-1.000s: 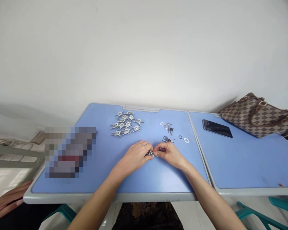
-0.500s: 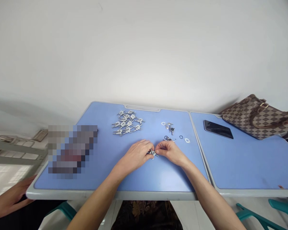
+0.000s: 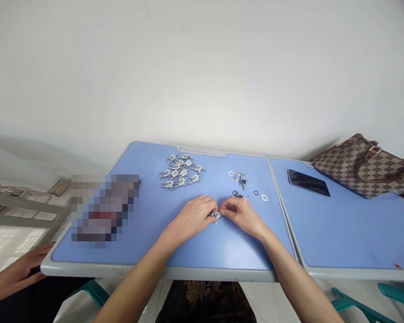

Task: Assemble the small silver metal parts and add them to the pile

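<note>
My left hand (image 3: 195,216) is closed around a small metal fitting (image 3: 217,216), with a flat plate and thin stems sticking out, just above the blue table (image 3: 202,251). Close beside it, my right hand (image 3: 241,214) has its thumb and forefinger pinched near the fitting's right end; what they hold is too small to make out. Just beyond the right hand lie loose metal parts (image 3: 243,184), a dark ring (image 3: 256,193) and a pale flat gasket-like plate (image 3: 264,197). A cluster of similar metal fittings (image 3: 183,172) lies farther back, left of centre.
A black phone (image 3: 309,183) and a brown checkered bag (image 3: 363,166) rest on the adjoining right-hand table. At left lies a blurred-out dark object (image 3: 107,208). Another person's hand (image 3: 27,271) is by the table's left edge. Green stools (image 3: 360,307) stand below.
The view has shifted slightly. My right fingers have drawn a little away from the fitting, while my left hand keeps its hold.
</note>
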Demonstrator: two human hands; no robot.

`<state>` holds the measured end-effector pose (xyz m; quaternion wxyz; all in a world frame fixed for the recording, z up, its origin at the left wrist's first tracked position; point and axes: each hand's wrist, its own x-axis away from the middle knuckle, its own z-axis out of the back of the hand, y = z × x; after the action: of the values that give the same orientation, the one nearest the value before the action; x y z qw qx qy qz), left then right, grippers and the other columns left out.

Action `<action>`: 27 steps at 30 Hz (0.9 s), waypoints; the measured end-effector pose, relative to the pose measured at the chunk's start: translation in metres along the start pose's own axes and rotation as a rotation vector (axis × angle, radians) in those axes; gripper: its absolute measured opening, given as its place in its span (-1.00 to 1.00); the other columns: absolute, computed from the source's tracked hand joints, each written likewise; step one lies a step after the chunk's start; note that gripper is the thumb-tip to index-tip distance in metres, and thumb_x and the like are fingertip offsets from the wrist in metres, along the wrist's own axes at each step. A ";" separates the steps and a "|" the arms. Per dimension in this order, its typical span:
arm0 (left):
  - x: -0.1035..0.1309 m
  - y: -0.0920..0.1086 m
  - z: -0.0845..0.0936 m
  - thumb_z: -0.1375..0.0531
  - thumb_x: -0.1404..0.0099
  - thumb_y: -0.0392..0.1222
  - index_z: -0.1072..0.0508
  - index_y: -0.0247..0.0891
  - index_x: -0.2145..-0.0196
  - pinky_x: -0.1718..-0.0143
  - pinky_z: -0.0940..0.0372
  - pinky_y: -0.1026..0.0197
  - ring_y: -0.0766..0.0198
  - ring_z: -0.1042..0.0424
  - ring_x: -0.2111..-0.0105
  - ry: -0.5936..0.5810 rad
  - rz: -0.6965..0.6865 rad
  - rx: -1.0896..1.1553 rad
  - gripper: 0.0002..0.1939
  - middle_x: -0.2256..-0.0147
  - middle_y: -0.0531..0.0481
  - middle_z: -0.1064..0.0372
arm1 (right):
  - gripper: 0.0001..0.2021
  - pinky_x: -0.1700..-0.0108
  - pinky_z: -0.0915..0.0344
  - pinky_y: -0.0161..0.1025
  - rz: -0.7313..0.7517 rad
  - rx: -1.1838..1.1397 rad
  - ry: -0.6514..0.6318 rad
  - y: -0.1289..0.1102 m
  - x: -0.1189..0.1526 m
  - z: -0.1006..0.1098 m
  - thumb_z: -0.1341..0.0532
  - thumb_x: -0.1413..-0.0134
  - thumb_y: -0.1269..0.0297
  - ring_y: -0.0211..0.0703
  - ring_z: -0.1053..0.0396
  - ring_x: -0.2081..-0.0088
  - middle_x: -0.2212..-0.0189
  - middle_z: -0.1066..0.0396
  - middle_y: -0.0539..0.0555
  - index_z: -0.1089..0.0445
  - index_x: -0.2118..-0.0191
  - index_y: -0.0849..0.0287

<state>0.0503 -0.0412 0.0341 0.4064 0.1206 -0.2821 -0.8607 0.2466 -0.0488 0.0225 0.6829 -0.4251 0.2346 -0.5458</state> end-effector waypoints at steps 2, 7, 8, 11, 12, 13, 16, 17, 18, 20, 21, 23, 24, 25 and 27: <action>0.000 0.001 0.002 -0.16 -0.30 -0.27 -0.39 -0.22 0.31 0.20 -0.18 0.15 0.17 -0.35 0.21 -0.010 0.021 0.002 -0.98 0.28 0.02 -0.37 | -0.90 0.36 -0.15 -0.31 -0.025 -0.007 0.011 0.000 -0.001 0.001 -0.19 -0.07 0.37 -0.27 -0.24 0.45 0.52 -0.36 -0.07 -0.45 0.42 0.18; 0.004 -0.003 0.012 -0.16 -0.27 -0.27 -0.40 -0.20 0.29 0.18 -0.20 0.16 0.16 -0.36 0.19 -0.050 0.082 0.044 -0.96 0.27 0.03 -0.39 | -0.89 0.27 -0.20 -0.28 0.016 0.135 0.144 -0.001 -0.002 0.000 -0.18 -0.09 0.44 -0.24 -0.31 0.38 0.42 -0.42 -0.03 -0.44 0.38 0.16; 0.005 -0.006 0.014 -0.15 -0.26 -0.27 -0.41 -0.20 0.28 0.17 -0.20 0.16 0.15 -0.36 0.18 -0.051 0.093 0.058 -0.94 0.26 0.02 -0.39 | -0.88 0.26 -0.21 -0.28 0.037 0.172 0.167 -0.001 -0.003 0.000 -0.18 -0.10 0.46 -0.23 -0.32 0.37 0.39 -0.43 -0.01 -0.44 0.37 0.15; 0.008 -0.013 0.021 -0.14 -0.24 -0.25 -0.42 -0.19 0.28 0.16 -0.21 0.15 0.15 -0.36 0.18 -0.066 0.137 0.085 -0.92 0.25 0.03 -0.39 | -0.87 0.24 -0.22 -0.27 0.082 0.251 0.215 -0.003 -0.005 -0.004 -0.18 -0.12 0.48 -0.22 -0.34 0.35 0.34 -0.44 0.02 -0.46 0.32 0.15; 0.009 -0.015 0.023 -0.14 -0.24 -0.25 -0.42 -0.19 0.28 0.16 -0.21 0.15 0.15 -0.36 0.18 -0.068 0.146 0.087 -0.91 0.25 0.03 -0.38 | -0.87 0.24 -0.23 -0.27 0.093 0.266 0.225 -0.003 -0.007 -0.006 -0.18 -0.14 0.47 -0.22 -0.35 0.35 0.33 -0.45 0.03 -0.46 0.30 0.14; 0.010 -0.017 0.024 -0.13 -0.24 -0.25 -0.42 -0.19 0.28 0.15 -0.21 0.14 0.15 -0.36 0.18 -0.069 0.154 0.087 -0.90 0.25 0.02 -0.38 | -0.87 0.23 -0.24 -0.27 0.103 0.278 0.233 -0.004 -0.009 -0.007 -0.18 -0.15 0.47 -0.21 -0.36 0.34 0.32 -0.45 0.03 -0.46 0.28 0.14; 0.011 -0.018 0.027 -0.13 -0.23 -0.25 -0.43 -0.20 0.27 0.15 -0.21 0.13 0.14 -0.36 0.17 -0.065 0.168 0.083 -0.88 0.24 0.01 -0.39 | -0.86 0.22 -0.24 -0.27 0.123 0.318 0.244 -0.005 -0.019 -0.011 -0.18 -0.19 0.44 -0.20 -0.39 0.31 0.27 -0.47 0.05 -0.47 0.22 0.12; 0.012 -0.018 0.027 -0.12 -0.22 -0.25 -0.43 -0.20 0.27 0.15 -0.22 0.13 0.14 -0.36 0.17 -0.060 0.169 0.083 -0.88 0.25 0.00 -0.39 | -0.86 0.22 -0.24 -0.27 0.125 0.336 0.242 -0.006 -0.023 -0.012 -0.18 -0.20 0.43 -0.19 -0.40 0.30 0.26 -0.48 0.05 -0.48 0.21 0.12; 0.012 -0.018 0.027 -0.12 -0.22 -0.25 -0.44 -0.20 0.27 0.15 -0.22 0.14 0.14 -0.36 0.18 -0.056 0.169 0.084 -0.88 0.25 0.00 -0.39 | -0.86 0.22 -0.24 -0.27 0.122 0.354 0.235 -0.007 -0.027 -0.012 -0.18 -0.20 0.41 -0.18 -0.41 0.29 0.25 -0.48 0.06 -0.48 0.19 0.12; 0.012 -0.018 0.027 -0.13 -0.22 -0.25 -0.44 -0.20 0.28 0.16 -0.22 0.14 0.15 -0.36 0.18 -0.047 0.163 0.085 -0.88 0.25 0.00 -0.39 | -0.88 0.22 -0.24 -0.26 0.104 0.383 0.203 -0.008 -0.034 -0.014 -0.20 -0.20 0.37 -0.16 -0.42 0.28 0.26 -0.50 0.08 -0.48 0.19 0.13; 0.012 -0.018 0.026 -0.13 -0.22 -0.24 -0.44 -0.20 0.28 0.16 -0.22 0.15 0.15 -0.37 0.19 -0.045 0.160 0.082 -0.88 0.25 0.01 -0.39 | -0.89 0.22 -0.24 -0.26 0.091 0.392 0.184 -0.008 -0.036 -0.014 -0.22 -0.19 0.36 -0.15 -0.42 0.27 0.27 -0.50 0.08 -0.49 0.19 0.14; 0.012 -0.018 0.026 -0.13 -0.21 -0.24 -0.44 -0.20 0.29 0.17 -0.23 0.15 0.14 -0.37 0.19 -0.044 0.159 0.071 -0.88 0.26 0.01 -0.40 | -0.91 0.23 -0.23 -0.26 0.068 0.410 0.153 -0.009 -0.039 -0.017 -0.24 -0.17 0.35 -0.15 -0.42 0.28 0.30 -0.50 0.07 -0.49 0.22 0.14; 0.012 -0.019 0.025 -0.13 -0.21 -0.24 -0.44 -0.20 0.29 0.18 -0.23 0.15 0.14 -0.37 0.19 -0.045 0.158 0.065 -0.88 0.26 0.01 -0.40 | -0.92 0.24 -0.23 -0.27 0.062 0.422 0.146 -0.009 -0.039 -0.018 -0.24 -0.17 0.36 -0.15 -0.42 0.29 0.31 -0.49 0.06 -0.49 0.23 0.14; 0.012 -0.019 0.025 -0.13 -0.21 -0.24 -0.43 -0.20 0.29 0.18 -0.23 0.15 0.13 -0.38 0.19 -0.047 0.159 0.062 -0.89 0.26 0.00 -0.40 | -0.92 0.25 -0.22 -0.27 0.058 0.438 0.144 -0.009 -0.038 -0.019 -0.23 -0.17 0.37 -0.16 -0.41 0.29 0.30 -0.48 0.06 -0.49 0.24 0.14; 0.012 -0.019 0.025 -0.13 -0.21 -0.25 -0.44 -0.21 0.29 0.19 -0.23 0.16 0.13 -0.39 0.19 -0.050 0.163 0.064 -0.89 0.26 0.00 -0.41 | -0.91 0.25 -0.22 -0.27 0.056 0.466 0.143 -0.010 -0.036 -0.021 -0.21 -0.19 0.40 -0.16 -0.40 0.30 0.29 -0.47 0.08 -0.48 0.25 0.15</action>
<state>0.0198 -0.0311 0.0442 0.4637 0.0886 -0.3284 -0.8181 0.2145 -0.0214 0.0145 0.7591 -0.2095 0.1620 -0.5947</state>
